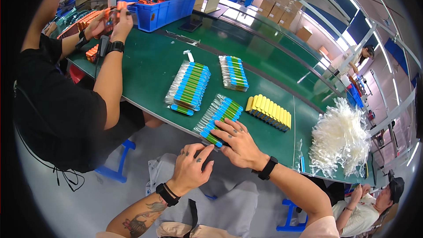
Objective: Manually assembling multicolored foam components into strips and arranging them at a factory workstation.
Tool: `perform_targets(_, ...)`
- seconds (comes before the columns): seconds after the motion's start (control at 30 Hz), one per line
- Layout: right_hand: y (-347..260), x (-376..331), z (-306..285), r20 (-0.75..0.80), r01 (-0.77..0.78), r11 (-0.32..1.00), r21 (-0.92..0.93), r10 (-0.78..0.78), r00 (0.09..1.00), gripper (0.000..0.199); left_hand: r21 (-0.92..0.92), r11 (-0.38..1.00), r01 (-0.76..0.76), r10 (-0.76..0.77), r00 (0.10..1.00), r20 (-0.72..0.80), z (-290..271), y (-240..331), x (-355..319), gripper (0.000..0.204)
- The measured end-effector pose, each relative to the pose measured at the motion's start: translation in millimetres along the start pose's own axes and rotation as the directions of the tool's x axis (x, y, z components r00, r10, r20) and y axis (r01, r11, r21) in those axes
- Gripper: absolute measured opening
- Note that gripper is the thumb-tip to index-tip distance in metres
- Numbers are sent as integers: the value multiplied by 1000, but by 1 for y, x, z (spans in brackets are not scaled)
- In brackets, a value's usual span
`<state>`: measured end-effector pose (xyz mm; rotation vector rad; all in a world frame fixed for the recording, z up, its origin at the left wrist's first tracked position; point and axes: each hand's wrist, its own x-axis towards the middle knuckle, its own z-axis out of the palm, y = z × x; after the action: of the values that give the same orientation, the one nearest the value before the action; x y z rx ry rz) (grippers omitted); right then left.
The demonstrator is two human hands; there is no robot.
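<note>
My right hand (pixel 239 144) lies with fingers spread over a row of slim blue-and-green pieces in clear sleeves (pixel 225 110). Its thumb is beside the near end of that row, at the table's front edge. Just off that edge is my left hand (pixel 191 167), thumb apart from the fingers, fingertips close to the nearest sleeved piece; I see nothing in it. Farther left sits a taller stack of the same sleeved pieces (pixel 193 86), one piece lying loose at its front. Behind is a smaller stack (pixel 233 73). To the right stands a row of yellow round-ended pieces (pixel 269 111).
A heap of clear plastic sleeves (pixel 339 139) covers the green table's (pixel 154 68) right end. At left, a co-worker in black (pixel 66 105) handles orange pieces beside a blue bin (pixel 165 11). Another person (pixel 368 207) sits at right. Blue stools (pixel 116 163) stand below.
</note>
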<state>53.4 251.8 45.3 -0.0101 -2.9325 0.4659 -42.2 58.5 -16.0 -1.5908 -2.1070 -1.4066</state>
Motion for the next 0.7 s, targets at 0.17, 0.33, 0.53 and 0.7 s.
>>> perform_targets(0.17,-2,2,4,-35,-24,1000,19,25,999,48,28,1000,14,-15,999,32,-1,-2,0,51)
perform_targets(0.33,-2,2,6,-72,-34,999,-3,34,997,44,153,988,-39,36,999,25,-2,5,8,56)
perform_targets(0.53,0,11,6,-136,-85,994,74,95,986,37,275,954,-122,128,992,-6,4,5,12,55)
perform_targets(0.7,8,13,5,-176,-84,991,107,102,979,30,333,930,-156,146,988,53,12,9,19,54)
